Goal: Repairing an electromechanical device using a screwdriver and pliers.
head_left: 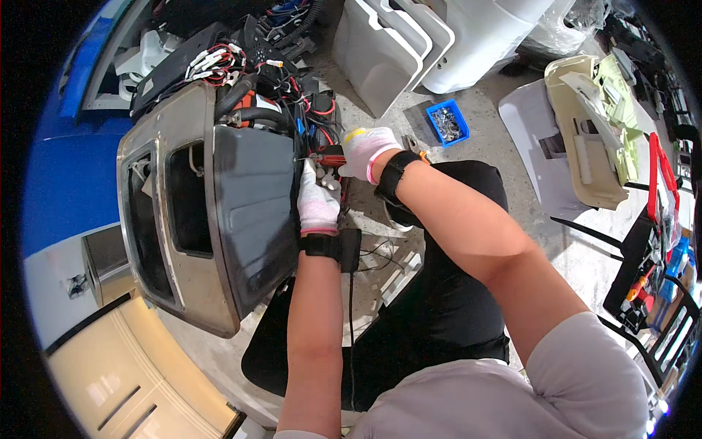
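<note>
Beside the black housing, red-handled tool in right hand grip

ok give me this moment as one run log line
left hand: gloved, on dark panel edge | right hand: gloved, holds red-handled tool at wiring | blue tray: on floor
</note>
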A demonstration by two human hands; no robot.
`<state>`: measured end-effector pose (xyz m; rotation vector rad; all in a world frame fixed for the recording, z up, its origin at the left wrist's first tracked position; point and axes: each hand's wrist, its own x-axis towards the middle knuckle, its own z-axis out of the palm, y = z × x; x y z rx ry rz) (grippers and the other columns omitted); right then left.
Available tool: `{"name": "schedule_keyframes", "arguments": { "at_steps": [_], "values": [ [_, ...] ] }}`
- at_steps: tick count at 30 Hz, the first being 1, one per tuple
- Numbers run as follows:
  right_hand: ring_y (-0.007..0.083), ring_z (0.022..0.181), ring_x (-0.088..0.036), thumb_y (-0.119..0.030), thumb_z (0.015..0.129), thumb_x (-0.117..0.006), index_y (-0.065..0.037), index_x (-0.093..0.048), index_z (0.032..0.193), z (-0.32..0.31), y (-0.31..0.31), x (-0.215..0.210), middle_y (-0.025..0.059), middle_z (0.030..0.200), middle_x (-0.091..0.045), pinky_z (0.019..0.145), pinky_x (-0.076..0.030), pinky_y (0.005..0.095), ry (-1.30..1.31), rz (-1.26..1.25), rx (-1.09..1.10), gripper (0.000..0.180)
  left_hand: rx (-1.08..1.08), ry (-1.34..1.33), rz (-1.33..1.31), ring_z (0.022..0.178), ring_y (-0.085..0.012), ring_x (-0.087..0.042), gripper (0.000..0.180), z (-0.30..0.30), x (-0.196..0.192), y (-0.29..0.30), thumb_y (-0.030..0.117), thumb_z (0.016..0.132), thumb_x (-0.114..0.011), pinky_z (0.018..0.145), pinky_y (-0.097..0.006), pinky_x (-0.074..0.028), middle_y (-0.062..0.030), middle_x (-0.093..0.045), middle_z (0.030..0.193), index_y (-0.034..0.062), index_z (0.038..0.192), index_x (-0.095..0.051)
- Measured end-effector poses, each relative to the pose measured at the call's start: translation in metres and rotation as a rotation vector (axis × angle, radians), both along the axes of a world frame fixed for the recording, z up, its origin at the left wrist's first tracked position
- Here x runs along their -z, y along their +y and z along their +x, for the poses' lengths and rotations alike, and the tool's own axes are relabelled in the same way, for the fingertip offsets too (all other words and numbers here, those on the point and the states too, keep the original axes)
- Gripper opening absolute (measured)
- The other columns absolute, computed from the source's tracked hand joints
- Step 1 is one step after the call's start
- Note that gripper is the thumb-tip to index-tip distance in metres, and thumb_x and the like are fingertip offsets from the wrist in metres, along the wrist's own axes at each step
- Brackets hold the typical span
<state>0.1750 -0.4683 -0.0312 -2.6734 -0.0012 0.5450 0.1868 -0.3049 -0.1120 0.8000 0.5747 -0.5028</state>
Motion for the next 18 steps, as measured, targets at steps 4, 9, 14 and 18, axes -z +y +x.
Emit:
{"name": "schedule_keyframes", "arguments": {
  "at_steps": [4, 9, 14, 18],
  "values": [
    [0.0276, 0.091, -0.066, -0.035, 0.074, -0.066, -0.012, -0.07, 0.096, 0.001, 0.0, 0.009, 0.0098, 0.096, -0.069, 0.073, -0.053, 0.0393, 0.009, -0.015, 0.046, 0.032, -0.022, 0.001, -0.012, 0.051, -0.0059, -0.037, 0.02, 0.004, 0.001, -0.004, 0.032, 0.094, -0.055, 0.044, -0.02, -0.037, 0.0049, -0.044, 0.069, 0.0145, 0.104, -0.057],
    [0.0276, 0.09, -0.066, -0.037, 0.073, -0.066, -0.011, -0.069, 0.097, 0.003, -0.004, 0.015, 0.0099, 0.095, -0.069, 0.073, -0.053, 0.0383, -0.024, 0.008, 0.046, 0.035, -0.028, 0.025, 0.015, 0.053, -0.0057, -0.037, 0.02, 0.013, 0.002, -0.008, 0.027, 0.093, -0.057, 0.046, -0.02, -0.038, 0.0038, -0.045, 0.074, 0.0112, 0.106, -0.056],
    [0.0286, 0.093, -0.065, -0.047, 0.073, -0.068, -0.008, -0.064, 0.107, 0.006, -0.01, -0.003, 0.0128, 0.099, -0.067, 0.078, -0.052, 0.0386, 0.154, 0.093, 0.057, 0.052, -0.14, -0.033, -0.012, 0.053, -0.0055, -0.037, 0.019, 0.013, 0.014, -0.012, 0.025, 0.093, -0.058, 0.045, -0.02, -0.038, 0.0044, -0.043, 0.07, 0.01, 0.104, -0.056],
    [0.029, 0.093, -0.064, -0.047, 0.071, -0.069, -0.009, -0.064, 0.11, 0.008, -0.015, 0.01, 0.0135, 0.097, -0.067, 0.078, -0.051, 0.0387, 0.103, 0.081, 0.018, 0.055, -0.229, -0.011, 0.01, 0.052, -0.0055, -0.037, 0.015, 0.009, 0.007, -0.022, 0.024, 0.092, -0.058, 0.045, -0.02, -0.037, 0.0061, -0.044, 0.067, 0.01, 0.096, -0.058]
  ]
}}
